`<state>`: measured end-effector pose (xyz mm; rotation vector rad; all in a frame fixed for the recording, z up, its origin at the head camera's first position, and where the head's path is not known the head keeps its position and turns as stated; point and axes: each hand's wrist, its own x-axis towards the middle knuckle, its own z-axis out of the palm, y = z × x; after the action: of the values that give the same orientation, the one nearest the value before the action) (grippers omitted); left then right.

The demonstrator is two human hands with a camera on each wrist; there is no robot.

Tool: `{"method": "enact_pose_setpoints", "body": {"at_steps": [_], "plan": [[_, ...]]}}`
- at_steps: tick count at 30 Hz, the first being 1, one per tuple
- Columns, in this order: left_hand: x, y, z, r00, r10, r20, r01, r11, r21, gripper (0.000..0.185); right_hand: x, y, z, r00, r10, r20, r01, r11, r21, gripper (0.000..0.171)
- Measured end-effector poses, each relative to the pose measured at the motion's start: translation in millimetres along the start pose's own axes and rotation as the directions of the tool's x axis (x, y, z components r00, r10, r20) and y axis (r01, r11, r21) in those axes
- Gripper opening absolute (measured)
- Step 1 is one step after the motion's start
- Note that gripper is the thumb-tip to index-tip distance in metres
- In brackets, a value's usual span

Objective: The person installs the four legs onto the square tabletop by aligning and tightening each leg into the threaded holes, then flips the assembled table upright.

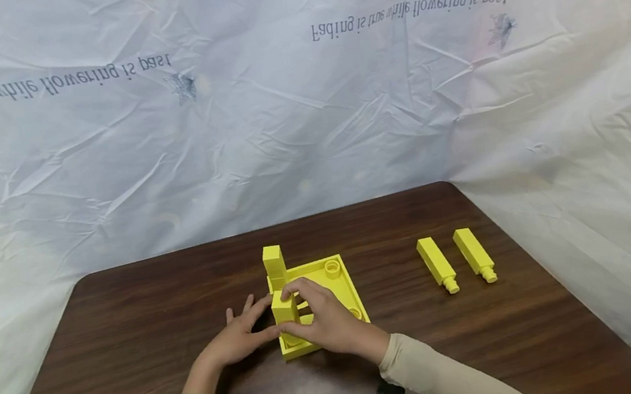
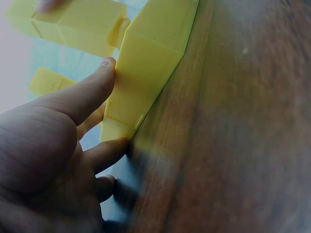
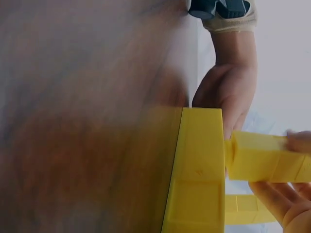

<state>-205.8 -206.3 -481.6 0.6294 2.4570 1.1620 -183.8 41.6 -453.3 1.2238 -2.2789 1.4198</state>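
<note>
In the head view, a shallow yellow square base (image 1: 338,286) with round sockets lies on the table. My right hand (image 1: 332,322) grips a yellow square post (image 1: 284,307) between thumb and fingers. That post stands upright at the base's near left corner, its narrow lower end right at the rim in the right wrist view. Another upright post (image 1: 273,262) stands at the far left corner. My left hand (image 1: 236,340) is on the base's left side, fingers fairly straight; in the left wrist view its thumb and a fingertip touch the base's side wall (image 2: 146,63).
Two more yellow posts, a nearer-left one (image 1: 435,259) and a right one (image 1: 472,249), lie on the right of the dark wooden table (image 1: 171,302), threaded ends toward me. Pale printed sheeting (image 1: 280,127) hangs behind the table.
</note>
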Motion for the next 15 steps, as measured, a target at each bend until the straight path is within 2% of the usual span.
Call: {"method": "enact_pose_setpoints", "body": {"at_steps": [4,8,15], "plan": [[-0.5,1.0,-0.6,1.0,-0.021,0.004,0.021,1.0,0.004,0.083,-1.1,0.9,-5.8,0.997,0.043,0.061,-0.048,0.996,0.08,0.035],[-0.9,1.4,-0.9,0.999,-0.033,-0.002,0.033,0.999,0.002,0.081,-0.3,1.8,-12.6,0.992,0.073,0.107,-0.093,0.976,0.195,0.03],[-0.6,0.7,-0.5,1.0,-0.028,0.005,0.028,1.0,0.001,0.079,2.1,4.2,-21.4,0.976,0.111,0.186,-0.163,0.941,0.297,0.057]]}}
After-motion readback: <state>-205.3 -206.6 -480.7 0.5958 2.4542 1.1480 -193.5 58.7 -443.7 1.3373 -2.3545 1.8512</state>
